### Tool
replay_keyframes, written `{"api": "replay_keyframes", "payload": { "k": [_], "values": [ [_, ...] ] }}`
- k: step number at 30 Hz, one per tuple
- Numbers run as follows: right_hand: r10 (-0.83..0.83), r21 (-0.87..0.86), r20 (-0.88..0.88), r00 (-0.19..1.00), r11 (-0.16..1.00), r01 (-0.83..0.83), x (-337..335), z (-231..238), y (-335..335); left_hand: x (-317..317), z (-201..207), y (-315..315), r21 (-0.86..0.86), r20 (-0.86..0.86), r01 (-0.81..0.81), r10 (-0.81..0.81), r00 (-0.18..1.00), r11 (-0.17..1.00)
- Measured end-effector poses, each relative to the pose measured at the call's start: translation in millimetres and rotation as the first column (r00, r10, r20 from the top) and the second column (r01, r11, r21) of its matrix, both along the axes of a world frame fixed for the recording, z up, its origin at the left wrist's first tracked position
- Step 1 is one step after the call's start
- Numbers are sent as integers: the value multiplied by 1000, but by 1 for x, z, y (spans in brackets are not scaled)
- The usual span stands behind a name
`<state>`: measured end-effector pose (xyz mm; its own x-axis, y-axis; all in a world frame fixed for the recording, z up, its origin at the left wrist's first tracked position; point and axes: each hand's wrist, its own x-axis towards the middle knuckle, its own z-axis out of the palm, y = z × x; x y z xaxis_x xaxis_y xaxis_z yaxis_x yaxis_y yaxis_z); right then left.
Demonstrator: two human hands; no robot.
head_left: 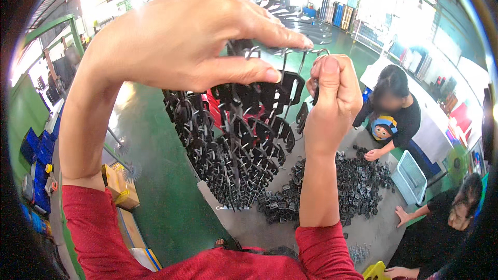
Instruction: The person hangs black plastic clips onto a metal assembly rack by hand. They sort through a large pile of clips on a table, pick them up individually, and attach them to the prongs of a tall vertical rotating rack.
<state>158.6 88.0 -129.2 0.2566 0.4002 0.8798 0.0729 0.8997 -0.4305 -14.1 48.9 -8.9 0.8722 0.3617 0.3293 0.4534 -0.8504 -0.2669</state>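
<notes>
In front of me hangs a tall cluster of black frame-shaped parts [236, 150] on thin wire hooks [284, 62]. My left hand [202, 41] reaches over its top, with thumb and fingers closed around the upper row of hooks; the exact grip is partly hidden. To the right of the cluster, my right hand [334, 91] is raised in a fist, thumb pressed on the bent fingers. A small black part [315, 92] shows at its inner edge, mostly covered by the fingers.
A large pile of loose black parts [358, 192] covers the grey table [228, 223]. Two people in black [404, 124] sit at the right, one with a hand at the pile. A light-blue basket [410, 176] stands between them. Cardboard boxes [123, 186] are at the left.
</notes>
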Motion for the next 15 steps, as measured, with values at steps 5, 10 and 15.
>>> {"api": "replay_keyframes", "payload": {
  "k": [5, 10, 15],
  "values": [
    [-307, 50, 5, 952, 951, 306, 22, -9, 13, 18, 9, -13, 6, -28, -75, 75, 997, 997],
    [-544, -108, 59, 837, 830, 547, 105, -35, 19, 19, 1, -1, 88, 15, -65, 64, 998, 994],
    [-654, -400, 242, 717, 606, 688, 226, -110, 19, 12, 5, -9, 33, 27, -148, 147, 989, 988]
  ]
}}
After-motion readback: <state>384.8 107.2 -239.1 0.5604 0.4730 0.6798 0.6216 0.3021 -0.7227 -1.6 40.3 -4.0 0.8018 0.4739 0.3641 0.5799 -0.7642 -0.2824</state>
